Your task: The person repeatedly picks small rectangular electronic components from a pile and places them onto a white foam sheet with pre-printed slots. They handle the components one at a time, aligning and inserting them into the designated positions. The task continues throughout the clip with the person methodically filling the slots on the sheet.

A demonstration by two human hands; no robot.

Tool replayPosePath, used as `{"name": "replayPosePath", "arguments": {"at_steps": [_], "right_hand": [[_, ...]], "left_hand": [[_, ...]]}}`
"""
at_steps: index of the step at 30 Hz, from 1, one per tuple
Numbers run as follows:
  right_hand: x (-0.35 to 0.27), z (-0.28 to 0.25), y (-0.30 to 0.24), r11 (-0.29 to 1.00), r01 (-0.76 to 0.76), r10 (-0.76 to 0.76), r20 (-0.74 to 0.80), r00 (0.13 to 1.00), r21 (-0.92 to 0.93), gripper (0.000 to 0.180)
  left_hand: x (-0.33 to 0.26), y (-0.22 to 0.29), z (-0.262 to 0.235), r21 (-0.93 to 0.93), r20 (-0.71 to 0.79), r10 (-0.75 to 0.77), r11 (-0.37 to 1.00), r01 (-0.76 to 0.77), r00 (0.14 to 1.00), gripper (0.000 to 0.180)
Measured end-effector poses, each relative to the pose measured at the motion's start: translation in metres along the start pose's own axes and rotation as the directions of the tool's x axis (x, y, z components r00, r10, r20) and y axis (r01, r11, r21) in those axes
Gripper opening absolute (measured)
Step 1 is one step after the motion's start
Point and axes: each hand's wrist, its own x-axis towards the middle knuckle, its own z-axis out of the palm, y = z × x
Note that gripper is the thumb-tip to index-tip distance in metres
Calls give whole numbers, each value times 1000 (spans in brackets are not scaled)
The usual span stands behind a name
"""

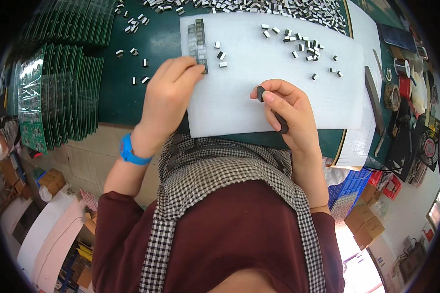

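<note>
A narrow, dark grey-green segmented strip lies at the left end of a smooth white rectangular sheet, its long axis running almost straight away from the black-and-white checked apron, a paler grey strip beside it. The bare left hand is clearly nearer: its fingertips are drawn together at the strip's near end, though from here I can't tell whether they pinch it. The bare right hand is well off to the right, thumb and finger closed on a black angular piece; more black shows lower, perhaps the same object. Just right of the strip sit 3 small black-and-silver blocks.
</note>
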Motion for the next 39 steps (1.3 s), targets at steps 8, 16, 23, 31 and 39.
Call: {"name": "replayPosePath", "arguments": {"at_steps": [8,16,23,31,39], "right_hand": [[-1,3,5,998,30,-32,-39,999,-58,22],[-2,4,7,994,46,-51,-45,998,-101,23],[-4,3,6,982,72,-91,-99,991,-176,19],[-11,23,7,281,516,-659,228,717,-809,19],[-8,22,10,236,528,-667,259,699,-816,17]], "left_hand": [[-5,-14,-6,192,74,298,932,-307,952,30],[-1,2,-7,352,187,167,908,-225,968,23],[5,-13,-19,-305,104,-270,907,289,957,23],[-6,31,3,-742,670,-315,-322,589,672,20],[-3,37,4,-748,663,-328,-254,612,674,17]]}}
